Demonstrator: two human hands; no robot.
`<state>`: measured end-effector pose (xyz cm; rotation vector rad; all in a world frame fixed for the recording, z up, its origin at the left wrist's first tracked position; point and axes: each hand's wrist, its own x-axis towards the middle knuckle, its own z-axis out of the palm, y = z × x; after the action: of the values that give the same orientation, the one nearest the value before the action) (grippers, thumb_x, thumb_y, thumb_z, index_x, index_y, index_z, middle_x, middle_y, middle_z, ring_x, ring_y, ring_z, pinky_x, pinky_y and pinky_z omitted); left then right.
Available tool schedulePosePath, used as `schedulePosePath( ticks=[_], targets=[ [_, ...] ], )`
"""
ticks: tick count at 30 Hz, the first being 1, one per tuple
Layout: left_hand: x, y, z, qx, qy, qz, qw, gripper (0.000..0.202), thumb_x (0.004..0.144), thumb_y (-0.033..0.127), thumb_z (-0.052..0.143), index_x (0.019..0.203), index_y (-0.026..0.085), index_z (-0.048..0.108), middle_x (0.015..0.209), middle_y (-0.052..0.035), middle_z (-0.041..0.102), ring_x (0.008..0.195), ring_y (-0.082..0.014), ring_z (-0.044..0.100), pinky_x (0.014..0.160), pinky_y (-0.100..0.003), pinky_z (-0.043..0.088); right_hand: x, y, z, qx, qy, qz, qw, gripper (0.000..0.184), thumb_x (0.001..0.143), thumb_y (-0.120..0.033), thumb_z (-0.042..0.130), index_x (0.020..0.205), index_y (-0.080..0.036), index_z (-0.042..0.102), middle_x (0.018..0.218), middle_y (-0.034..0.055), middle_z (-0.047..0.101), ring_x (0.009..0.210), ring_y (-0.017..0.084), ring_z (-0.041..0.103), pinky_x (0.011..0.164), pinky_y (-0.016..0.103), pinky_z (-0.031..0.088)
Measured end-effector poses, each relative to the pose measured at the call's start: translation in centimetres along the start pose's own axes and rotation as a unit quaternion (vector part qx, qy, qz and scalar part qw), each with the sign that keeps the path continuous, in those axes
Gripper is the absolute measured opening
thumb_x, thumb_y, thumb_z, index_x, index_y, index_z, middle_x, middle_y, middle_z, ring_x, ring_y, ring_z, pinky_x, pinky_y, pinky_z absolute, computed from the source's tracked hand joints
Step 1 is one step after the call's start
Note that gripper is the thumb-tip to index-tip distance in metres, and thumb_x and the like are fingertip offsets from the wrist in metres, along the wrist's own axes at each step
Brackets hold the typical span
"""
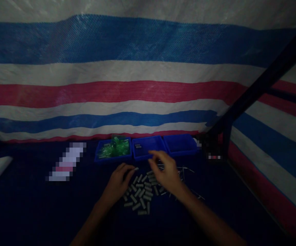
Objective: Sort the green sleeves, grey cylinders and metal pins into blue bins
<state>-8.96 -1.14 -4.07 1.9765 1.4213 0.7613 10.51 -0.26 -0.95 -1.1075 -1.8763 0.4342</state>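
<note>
The left hand (119, 179) pinches one short grey tube (136, 168); the right hand (166, 173), fingers loosely spread, hovers over the pile (140, 194) of matching dull tubes.

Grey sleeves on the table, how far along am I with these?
Early, by the look of it. Done: only a couple of sleeves lie in the middle blue tray. In hand: the left hand pinches one sleeve; the right hand hovers over the pile. Left: most of the pile lies loose on the dark table.
</note>
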Motion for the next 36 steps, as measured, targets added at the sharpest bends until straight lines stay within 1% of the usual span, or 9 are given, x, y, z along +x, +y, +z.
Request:
schedulePosePath(
  ticks=[3, 5, 11, 17, 21, 25, 29, 33, 36],
  targets=[
    [-0.2, 0.6, -0.2, -0.053, -0.02, 0.014, 0.998, 0.026, 0.089, 0.031, 0.038, 0.086, 0.018, 0.06, 0.084, -0.0031, 0.059, 0.081, -0.0149, 0.056, 0.076, -0.025, 0.043, -0.9, -0.7, 2.0, -0.024, -0.112, -0.056, 0.992, 0.032, 0.081, -0.016, 0.053, 0.112, -0.019, 0.054, 0.097, 0.0072, 0.06, 0.092, 0.019, 0.054, 0.082, 0.035, 0.047],
    [-0.2, 0.7, -0.1, -0.07, -0.032, 0.015, 0.997, 0.028, 0.09, 0.031, 0.037, 0.077, 0.017, 0.058, 0.077, -0.0017, 0.057, 0.074, -0.0135, 0.055, 0.071, -0.024, 0.043, -1.5, -0.9, 2.9, -0.024, -0.144, -0.077, 0.986, 0.03, 0.081, -0.013, 0.05, 0.111, -0.018, 0.055, 0.099, 0.0079, 0.059, 0.093, 0.019, 0.053, 0.083, 0.033, 0.046],
    [-0.3, 0.5, 0.2, -0.083, -0.038, -0.015, 0.996, 0.039, 0.091, 0.036, 0.031, 0.065, 0.016, 0.052, 0.067, -0.0007, 0.054, 0.064, -0.0125, 0.052, 0.062, -0.024, 0.042, -2.4, -0.5, 3.9, 0.014, -0.087, -0.053, 0.995, 0.014, 0.085, -0.021, 0.049, 0.095, -0.016, 0.059, 0.083, 0.0061, 0.062, 0.078, 0.016, 0.057, 0.073, 0.028, 0.047],
    [-0.8, 0.7, -0.3, -0.086, -0.009, 0.021, 0.996, 0.029, 0.083, 0.03, 0.05, 0.11, 0.02, 0.052, 0.096, -0.0049, 0.061, 0.087, -0.0166, 0.056, 0.08, -0.03, 0.044, -2.0, -0.3, 3.8, 0.03, -0.044, 0.059, 0.997, 0.019, 0.087, -0.023, 0.046, 0.08, -0.02, 0.064, 0.07, 0.0014, 0.063, 0.066, 0.013, 0.058, 0.064, 0.025, 0.044],
    [-1.0, 0.7, 0.0, -0.058, 0.014, 0.038, 0.997, 0.016, 0.083, 0.026, 0.048, 0.095, 0.019, 0.057, 0.088, -0.0034, 0.061, 0.082, -0.0151, 0.056, 0.076, -0.027, 0.045, -1.9, -0.6, 3.9, 0.052, -0.066, 0.068, 0.994, 0.023, 0.087, -0.023, 0.046, 0.073, -0.02, 0.064, 0.064, -0.0003, 0.061, 0.061, 0.011, 0.057, 0.062, 0.023, 0.044],
    [-0.9, 0.7, 0.3, -0.069, 0.036, 0.017, 0.997, 0.016, 0.086, 0.028, 0.045, 0.093, 0.018, 0.056, 0.089, -0.0035, 0.062, 0.083, -0.015, 0.057, 0.076, -0.027, 0.045, -1.8, -0.6, 3.8, 0.072, -0.051, 0.081, 0.993, 0.015, 0.083, -0.025, 0.053, 0.094, -0.02, 0.062, 0.07, 0.0001, 0.063, 0.063, 0.012, 0.058, 0.06, 0.023, 0.046],
    [-0.8, 0.8, 0.4, -0.091, 0.048, -0.002, 0.995, 0.017, 0.086, 0.03, 0.045, 0.09, 0.018, 0.056, 0.086, -0.0025, 0.063, 0.081, -0.0145, 0.059, 0.075, -0.025, 0.045, -1.4, -0.9, 3.1, 0.048, -0.081, 0.026, 0.995, 0.015, 0.084, -0.021, 0.051, 0.096, -0.02, 0.06, 0.077, 0.0018, 0.062, 0.069, 0.013, 0.059, 0.065, 0.024, 0.046],
    [-0.6, 0.7, 0.3, -0.093, 0.05, -0.02, 0.994, 0.019, 0.086, 0.031, 0.045, 0.092, 0.018, 0.057, 0.089, -0.0033, 0.064, 0.083, -0.0155, 0.059, 0.077, -0.027, 0.046, 0.4, -0.9, 1.8, -0.015, -0.165, -0.05, 0.985, 0.016, 0.087, -0.018, 0.046, 0.095, -0.018, 0.06, 0.083, 0.0045, 0.063, 0.078, 0.015, 0.059, 0.071, 0.026, 0.046],
    [-0.5, 0.2, 0.0, -0.05, 0.028, -0.026, 0.998, 0.024, 0.085, 0.032, 0.046, 0.101, 0.018, 0.057, 0.096, -0.0058, 0.063, 0.088, -0.0177, 0.058, 0.08, -0.031, 0.045, 3.4, 0.6, 0.7, -0.115, -0.178, -0.034, 0.977, 0.017, 0.088, -0.017, 0.044, 0.094, -0.017, 0.06, 0.085, 0.006, 0.063, 0.081, 0.016, 0.059, 0.074, 0.028, 0.044]
  ],
)
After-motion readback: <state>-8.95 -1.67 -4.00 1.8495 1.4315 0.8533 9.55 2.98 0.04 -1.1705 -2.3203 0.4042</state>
